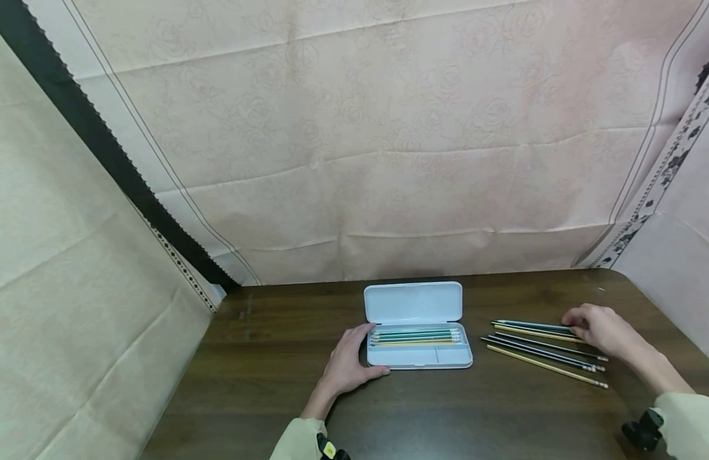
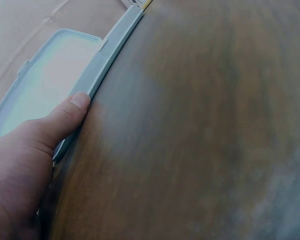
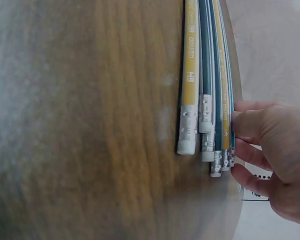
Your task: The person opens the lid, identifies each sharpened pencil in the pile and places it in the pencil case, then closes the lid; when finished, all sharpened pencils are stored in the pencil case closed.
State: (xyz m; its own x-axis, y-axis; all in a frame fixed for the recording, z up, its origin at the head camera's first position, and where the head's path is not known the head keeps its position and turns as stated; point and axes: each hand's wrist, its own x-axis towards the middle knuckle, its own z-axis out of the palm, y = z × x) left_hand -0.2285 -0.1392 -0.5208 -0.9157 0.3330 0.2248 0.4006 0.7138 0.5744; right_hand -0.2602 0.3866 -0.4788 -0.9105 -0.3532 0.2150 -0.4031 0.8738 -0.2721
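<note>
A light blue pencil case [image 1: 420, 368] lies on the table with its lid [image 1: 413, 303] raised. Several green and yellow pencils [image 1: 414, 336] fill its long compartment. My left hand [image 1: 348, 361] grips the case by its left end, thumb at the front edge; the left wrist view has the thumb [image 2: 70, 112] on the case wall [image 2: 115, 42]. Right of the case, several dark green and yellow pencils [image 1: 546, 365] are spread loosely side by side. At their eraser ends, my right hand [image 1: 604, 329] pinches a green pencil [image 3: 231, 75] on the far side; its fingertips are partly hidden.
The brown wooden table [image 1: 262, 383] ends at the back against a pale patterned cloth [image 1: 389, 160]. Similar cloth hangs at the left and right sides. Near the right hand, a yellow pencil [image 3: 190, 75] lies closest to the front of the loose group.
</note>
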